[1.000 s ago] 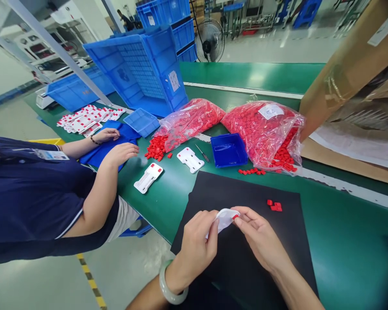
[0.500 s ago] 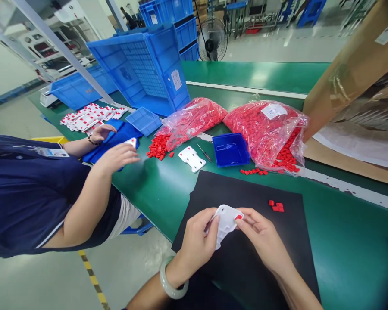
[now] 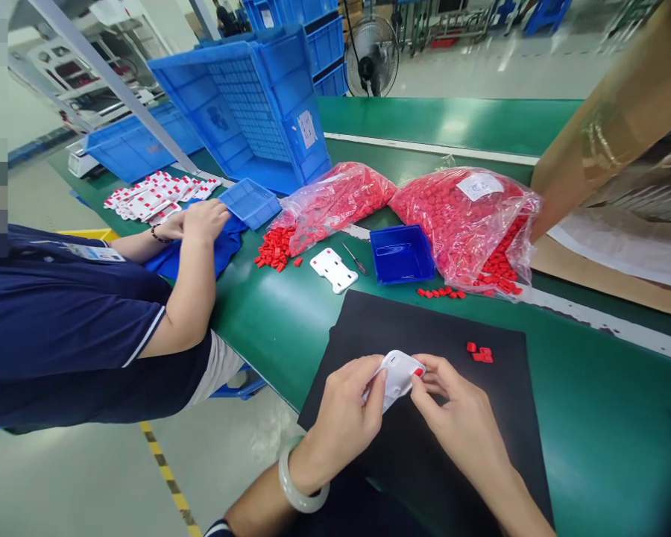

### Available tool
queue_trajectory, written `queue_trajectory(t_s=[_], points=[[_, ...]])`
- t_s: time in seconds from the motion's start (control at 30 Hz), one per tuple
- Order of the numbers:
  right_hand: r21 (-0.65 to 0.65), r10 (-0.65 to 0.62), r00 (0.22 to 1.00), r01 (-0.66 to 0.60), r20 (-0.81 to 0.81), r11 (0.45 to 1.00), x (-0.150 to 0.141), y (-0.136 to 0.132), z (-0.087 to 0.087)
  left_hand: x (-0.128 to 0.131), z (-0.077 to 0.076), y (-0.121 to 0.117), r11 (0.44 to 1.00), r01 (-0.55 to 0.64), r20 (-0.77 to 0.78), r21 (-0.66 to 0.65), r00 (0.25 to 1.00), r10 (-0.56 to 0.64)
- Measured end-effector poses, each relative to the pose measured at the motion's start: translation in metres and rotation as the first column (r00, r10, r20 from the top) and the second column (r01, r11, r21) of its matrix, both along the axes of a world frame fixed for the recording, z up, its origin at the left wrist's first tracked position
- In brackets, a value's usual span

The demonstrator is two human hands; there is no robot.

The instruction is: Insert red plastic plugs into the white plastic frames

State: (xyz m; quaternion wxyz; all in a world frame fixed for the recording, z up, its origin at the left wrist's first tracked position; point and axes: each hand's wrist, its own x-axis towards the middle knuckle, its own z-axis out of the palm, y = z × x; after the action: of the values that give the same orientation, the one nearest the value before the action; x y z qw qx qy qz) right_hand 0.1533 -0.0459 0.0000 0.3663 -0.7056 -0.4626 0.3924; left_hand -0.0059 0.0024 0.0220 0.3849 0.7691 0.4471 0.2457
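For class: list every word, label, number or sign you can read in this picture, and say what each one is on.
White label on the bag of red parts: too blurred to read.
White sticker on the blue crate: too blurred to read.
Badge on the co-worker's navy shirt: too small to read.

The white plastic piece [image 3: 397,375] looks smooth, on a matt black sheet [image 3: 497,425] over the glossy green desk [image 3: 598,391]. A shiny clear plastic bag [image 3: 464,231] holds red plastic blocks [image 3: 497,272], and the blue cloth [image 3: 224,250] looks matt.
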Motion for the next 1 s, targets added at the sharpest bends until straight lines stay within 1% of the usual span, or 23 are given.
queue_trajectory(t_s=[0.1,0.17,0.23,0.33,0.37,0.4,0.43,0.5,0.57,0.63,0.7,0.77,0.8,0.83,0.87,0.9,0.93,1.0], points=[[0.005,-0.033,0.998,0.033,0.051,0.999,-0.002,0.001,0.000,0.003,-0.003,-0.006,0.993,0.022,-0.068,0.116,0.998,-0.015],[-0.001,-0.046,0.998,0.046,0.045,0.999,0.000,0.001,-0.002,0.003,-0.005,-0.007,0.991,0.026,-0.079,0.135,0.997,-0.015],[-0.017,-0.006,0.999,0.005,-0.044,1.000,0.005,0.001,-0.005,0.002,-0.004,-0.004,0.998,0.014,-0.038,0.065,0.999,-0.011],[0.012,0.130,0.962,-0.131,-0.241,0.991,0.015,-0.001,-0.007,-0.002,-0.001,0.004,0.991,-0.010,0.055,-0.133,0.998,0.017],[0.033,0.166,0.951,-0.163,-0.260,0.986,0.018,-0.002,-0.007,-0.003,0.000,0.006,0.983,-0.014,0.072,-0.184,0.997,0.028],[0.049,0.187,0.953,-0.180,-0.241,0.982,0.019,-0.003,-0.007,-0.004,0.001,0.009,0.975,-0.018,0.081,-0.219,0.996,0.037],[0.060,0.191,0.964,-0.183,-0.186,0.981,0.020,-0.003,-0.006,-0.005,0.003,0.011,0.971,-0.022,0.084,-0.239,0.996,0.043],[0.094,0.188,0.982,-0.186,-0.009,0.978,0.021,-0.004,-0.004,-0.005,0.004,0.013,0.969,-0.020,0.077,-0.247,0.996,0.040],[0.161,0.183,0.962,-0.217,0.203,0.963,0.020,-0.005,-0.003,-0.005,0.006,0.013,0.974,-0.011,0.058,-0.228,0.998,0.025],[0.223,0.178,0.900,-0.284,0.399,0.933,0.019,-0.005,-0.003,-0.004,0.008,0.012,0.980,-0.003,0.034,-0.200,0.999,0.010],[0.246,0.168,0.823,-0.348,0.543,0.905,0.018,-0.006,-0.006,-0.003,0.010,0.010,0.986,0.002,0.015,-0.170,1.000,0.000],[0.241,0.164,0.760,-0.391,0.629,0.888,0.017,-0.007,-0.009,-0.002,0.013,0.008,0.990,0.014,-0.006,-0.139,1.000,-0.014],[0.236,0.164,0.742,-0.402,0.650,0.885,0.017,-0.007,-0.010,-0.002,0.014,0.008,0.992,0.020,-0.018,-0.122,1.000,-0.023],[0.231,0.166,0.736,-0.405,0.656,0.885,0.017,-0.007,-0.012,-0.002,0.015,0.008,0.994,0.026,-0.030,-0.109,0.999,-0.029],[0.226,0.170,0.747,-0.397,0.643,0.890,0.017,-0.006,-0.012,-0.002,0.015,0.008,0.994,0.030,-0.036,-0.103,0.999,-0.033],[0.217,0.184,0.776,-0.382,0.603,0.898,0.017,-0.005,-0.012,-0.003,0.014,0.009,0.994,0.031,-0.034,-0.110,0.999,-0.034],[0.197,0.212,0.821,-0.363,0.530,0.911,0.019,-0.004,-0.011,-0.003,0.014,0.011,0.991,0.030,-0.022,-0.129,0.999,-0.033],[0.135,0.276,0.916,-0.325,0.292,0.936,0.023,-0.001,-0.007,-0.006,0.011,0.015,0.979,0.032,0.028,-0.202,0.999,-0.027]])
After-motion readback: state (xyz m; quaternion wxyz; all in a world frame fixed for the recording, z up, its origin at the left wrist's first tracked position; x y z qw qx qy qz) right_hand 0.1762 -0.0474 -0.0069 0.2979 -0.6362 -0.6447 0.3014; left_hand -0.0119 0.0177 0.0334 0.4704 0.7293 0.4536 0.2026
